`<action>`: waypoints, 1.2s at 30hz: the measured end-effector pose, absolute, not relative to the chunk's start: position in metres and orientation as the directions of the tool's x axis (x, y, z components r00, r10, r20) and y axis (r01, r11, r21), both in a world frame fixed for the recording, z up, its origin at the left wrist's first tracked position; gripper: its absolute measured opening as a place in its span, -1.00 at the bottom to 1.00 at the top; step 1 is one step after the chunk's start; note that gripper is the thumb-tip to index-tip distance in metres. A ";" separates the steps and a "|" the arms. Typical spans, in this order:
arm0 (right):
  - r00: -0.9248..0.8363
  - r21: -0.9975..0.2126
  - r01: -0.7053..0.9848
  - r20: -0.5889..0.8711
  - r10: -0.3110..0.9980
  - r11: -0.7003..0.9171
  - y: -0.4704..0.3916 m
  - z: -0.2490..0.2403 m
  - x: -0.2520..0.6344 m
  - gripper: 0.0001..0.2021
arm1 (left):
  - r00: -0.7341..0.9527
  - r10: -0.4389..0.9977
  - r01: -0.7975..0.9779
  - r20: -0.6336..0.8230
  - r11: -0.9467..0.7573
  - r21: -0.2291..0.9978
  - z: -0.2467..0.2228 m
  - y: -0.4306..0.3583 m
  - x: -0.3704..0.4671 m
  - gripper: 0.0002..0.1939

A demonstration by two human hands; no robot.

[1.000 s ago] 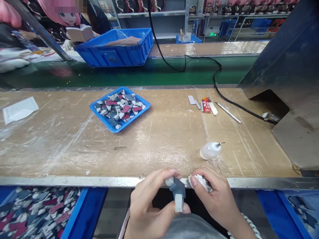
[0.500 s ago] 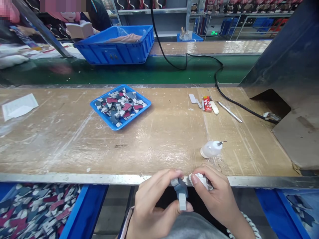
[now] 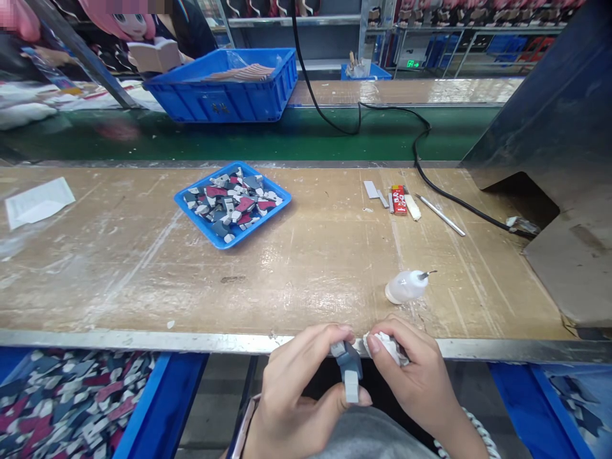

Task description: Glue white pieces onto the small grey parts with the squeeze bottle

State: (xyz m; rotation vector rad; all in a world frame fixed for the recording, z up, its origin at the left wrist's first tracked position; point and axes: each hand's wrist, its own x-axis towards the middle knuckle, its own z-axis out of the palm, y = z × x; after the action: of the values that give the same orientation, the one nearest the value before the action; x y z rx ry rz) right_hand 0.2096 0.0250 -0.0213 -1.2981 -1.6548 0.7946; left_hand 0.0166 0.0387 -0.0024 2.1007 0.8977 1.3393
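Note:
Between the thumb and fingers of my left hand [image 3: 303, 382] is a small dark grey-blue piece [image 3: 349, 366] with light grey ends, held just past the table's front edge. My right hand [image 3: 414, 370], close beside it, pinches a crumpled white cloth or tissue [image 3: 386, 346]. The cloth and the piece are near each other but look apart. Beyond my right hand, a white squeeze bottle [image 3: 406, 287] with a thin metal tip lies tilted on the table.
A blue tray [image 3: 224, 245] of grey, white and maroon pieces is on the table [image 3: 315, 280]. A lighter [image 3: 398, 200], white strips and a pen [image 3: 442, 215] lie at right. Bins of pieces flank me below. A black cable [image 3: 468, 205] crosses the back right.

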 end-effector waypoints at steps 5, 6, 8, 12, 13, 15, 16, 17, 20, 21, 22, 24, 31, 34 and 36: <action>-0.091 -0.872 0.419 0.238 0.967 0.254 0.026 -0.022 0.210 -0.83 | 0.313 0.747 0.246 0.586 -0.660 0.710 -0.001 0.038 0.017 -0.42; -0.092 -0.872 0.418 0.238 0.967 0.254 0.026 -0.022 0.210 -0.83 | 0.312 0.749 0.248 0.585 -0.658 0.711 -0.001 0.038 0.017 -0.41; -0.089 -0.874 0.414 0.241 0.967 0.256 0.026 -0.021 0.210 -0.83 | 0.309 0.751 0.251 0.583 -0.656 0.712 -0.002 0.038 0.017 -0.40; -0.082 -0.873 0.417 0.240 0.967 0.252 0.025 -0.021 0.209 -0.84 | 0.310 0.751 0.245 0.583 -0.656 0.714 -0.002 0.038 0.017 -0.40; -0.081 -0.874 0.417 0.238 0.968 0.250 0.025 -0.021 0.209 -0.84 | 0.311 0.750 0.240 0.584 -0.657 0.715 -0.002 0.038 0.017 -0.40; -0.080 -0.876 0.414 0.233 0.969 0.245 0.025 -0.021 0.209 -0.84 | 0.314 0.748 0.233 0.584 -0.658 0.716 -0.001 0.038 0.018 -0.41; -0.080 -0.876 0.414 0.235 0.969 0.247 0.025 -0.021 0.209 -0.84 | 0.316 0.747 0.230 0.585 -0.658 0.717 -0.001 0.039 0.018 -0.42; -0.079 -0.875 0.415 0.236 0.969 0.247 0.025 -0.021 0.209 -0.84 | 0.315 0.749 0.230 0.583 -0.656 0.719 -0.001 0.039 0.018 -0.42; -0.076 -0.870 0.421 0.249 0.965 0.258 0.026 -0.023 0.209 -0.83 | 0.306 0.752 0.231 0.584 -0.653 0.721 -0.001 0.039 0.018 -0.42; -0.075 -0.868 0.424 0.251 0.965 0.259 0.026 -0.023 0.209 -0.83 | 0.303 0.753 0.236 0.583 -0.652 0.720 -0.001 0.039 0.018 -0.42; -0.076 -0.870 0.423 0.243 0.967 0.252 0.026 -0.023 0.210 -0.84 | 0.303 0.755 0.244 0.582 -0.652 0.718 -0.001 0.039 0.018 -0.42; -0.103 -0.894 0.383 0.207 0.973 0.231 0.026 -0.021 0.213 -0.89 | 0.300 0.752 0.250 0.587 -0.656 0.712 -0.001 0.039 0.017 -0.43; -0.374 -0.984 0.075 -0.180 0.910 -0.164 0.018 0.000 0.224 -0.70 | 0.319 0.766 0.068 0.558 -0.605 0.793 0.004 0.036 0.016 -0.36; -0.431 -0.933 -0.073 -0.289 0.855 -0.352 0.011 -0.003 0.214 -0.59 | 0.336 0.806 -0.103 0.487 -0.482 0.870 0.003 0.033 0.016 -0.27; -0.507 -0.848 -0.241 -0.304 0.807 -0.471 0.008 -0.010 0.202 -0.54 | 0.342 0.873 -0.250 0.348 -0.272 0.929 0.001 0.033 0.018 -0.22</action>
State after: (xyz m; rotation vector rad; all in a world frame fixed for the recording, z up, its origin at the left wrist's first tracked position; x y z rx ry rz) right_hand 0.2018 0.0076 -0.0103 -0.9493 -1.0114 2.0235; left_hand 0.0177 0.0328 0.0009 1.4462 0.6053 1.2180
